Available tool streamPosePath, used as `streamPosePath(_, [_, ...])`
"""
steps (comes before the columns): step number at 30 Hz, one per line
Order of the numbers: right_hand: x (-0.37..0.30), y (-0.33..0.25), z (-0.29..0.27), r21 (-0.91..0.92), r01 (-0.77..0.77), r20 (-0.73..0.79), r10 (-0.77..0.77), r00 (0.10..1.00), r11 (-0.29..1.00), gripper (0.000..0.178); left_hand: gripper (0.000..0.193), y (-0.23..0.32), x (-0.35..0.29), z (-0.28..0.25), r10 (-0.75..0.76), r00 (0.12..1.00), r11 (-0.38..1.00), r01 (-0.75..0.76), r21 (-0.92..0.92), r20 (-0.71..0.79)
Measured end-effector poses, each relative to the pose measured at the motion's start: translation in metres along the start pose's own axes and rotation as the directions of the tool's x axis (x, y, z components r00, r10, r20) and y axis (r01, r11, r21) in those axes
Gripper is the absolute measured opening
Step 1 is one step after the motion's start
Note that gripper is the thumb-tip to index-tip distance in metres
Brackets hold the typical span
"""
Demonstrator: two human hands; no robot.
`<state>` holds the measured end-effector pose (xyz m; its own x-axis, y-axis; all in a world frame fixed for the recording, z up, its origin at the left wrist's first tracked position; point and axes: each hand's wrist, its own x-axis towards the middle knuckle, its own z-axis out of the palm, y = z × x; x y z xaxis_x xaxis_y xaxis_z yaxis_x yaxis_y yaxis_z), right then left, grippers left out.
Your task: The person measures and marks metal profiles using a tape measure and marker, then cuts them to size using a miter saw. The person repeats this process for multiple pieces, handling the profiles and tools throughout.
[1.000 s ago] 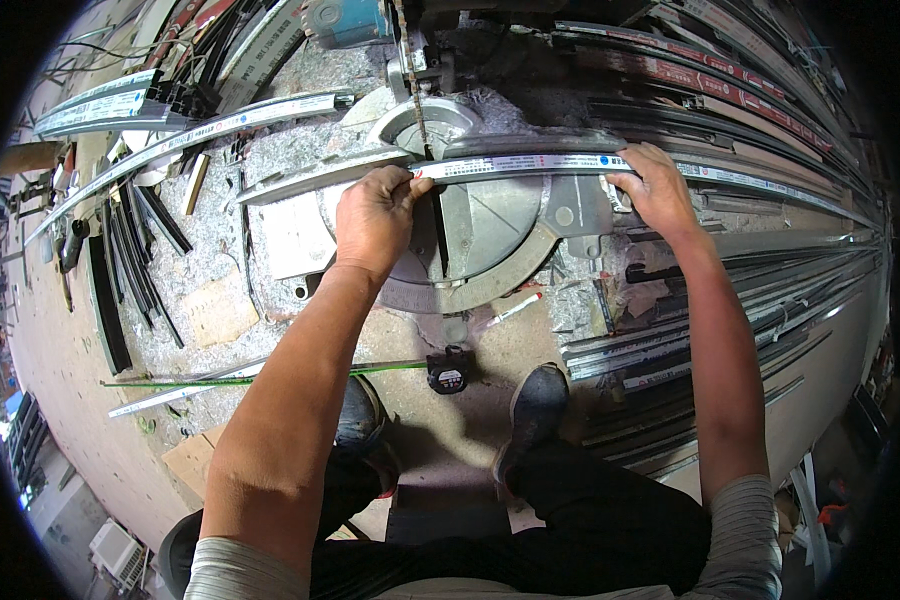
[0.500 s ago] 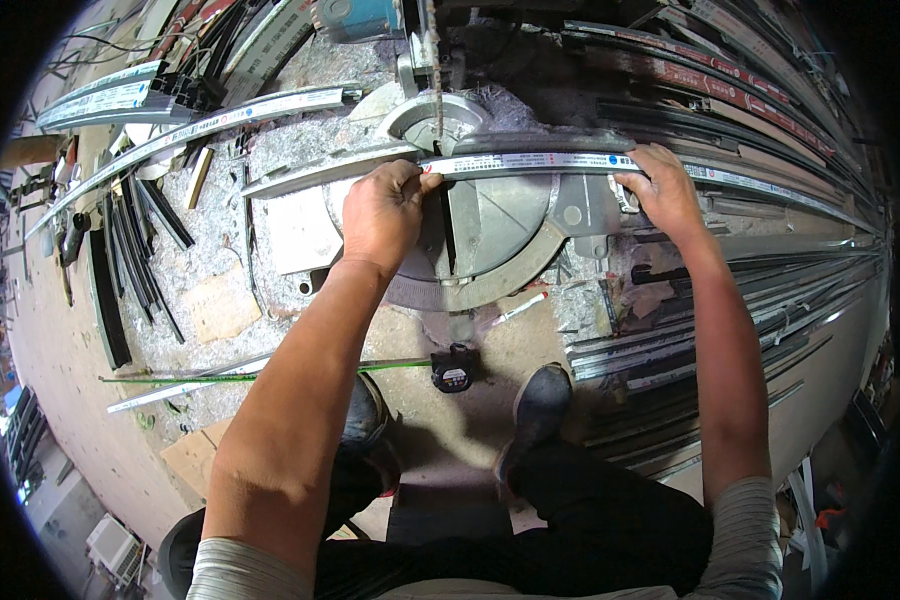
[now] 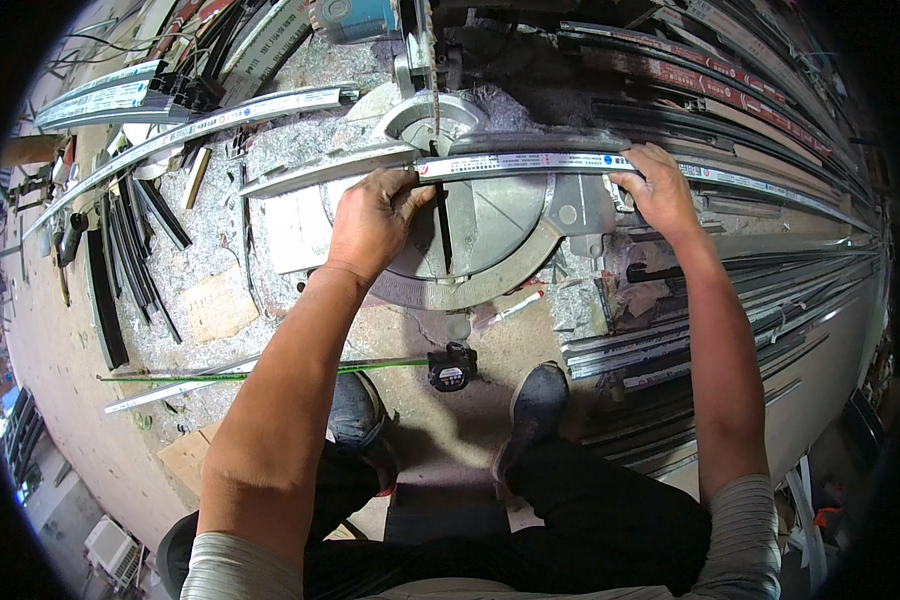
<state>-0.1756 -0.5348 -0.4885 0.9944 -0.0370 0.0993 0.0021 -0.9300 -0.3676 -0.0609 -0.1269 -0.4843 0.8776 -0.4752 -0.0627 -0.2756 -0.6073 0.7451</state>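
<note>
The long aluminium profile (image 3: 530, 162) lay across the mitre saw's round table (image 3: 490, 235), its long axis running left to right in front of the person, straight beneath the raised saw blade (image 3: 435, 75). The left hand (image 3: 372, 215) gripped the profile just left of the blade line, fingers curled over its near edge; the right hand (image 3: 658, 190) clasped it well out to the right. The left hand was the nearer to the blade.

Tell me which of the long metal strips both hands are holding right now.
The strip lying across the round saw table, under the blade: left hand and right hand grip it. The other strips lie untouched around it.
</note>
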Motion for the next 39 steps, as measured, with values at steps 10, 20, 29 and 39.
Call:
streamPosePath(10, [0.001, -0.005, -0.004, 0.011, 0.007, -0.020, -0.007, 1.000, 1.000, 0.036, 0.030, 0.005, 0.001, 0.004, -0.194, 0.981, 0.968, 0.190, -0.162, -0.011])
streamPosePath(20, [0.000, 0.001, -0.002, 0.026, -0.012, 0.025, 0.012, 1.000, 1.000, 0.038, 0.027, 0.004, 0.006, 0.006, -0.260, 0.966, 0.943, 0.256, -0.212, 0.011])
streamPosePath(29, [-0.001, -0.001, -0.003, 0.012, -0.002, 0.008, 0.001, 1.000, 1.000, 0.039, 0.027, -0.002, 0.010, 0.009, -0.279, 0.960, 0.926, 0.278, -0.254, 0.036])
streamPosePath(39, [-0.001, 0.002, 0.000, -0.001, -0.048, 0.014, 0.048, 0.999, 0.999, 0.038, 0.029, -0.001, 0.006, 0.009, -0.235, 0.972, 0.953, 0.230, -0.197, 0.002])
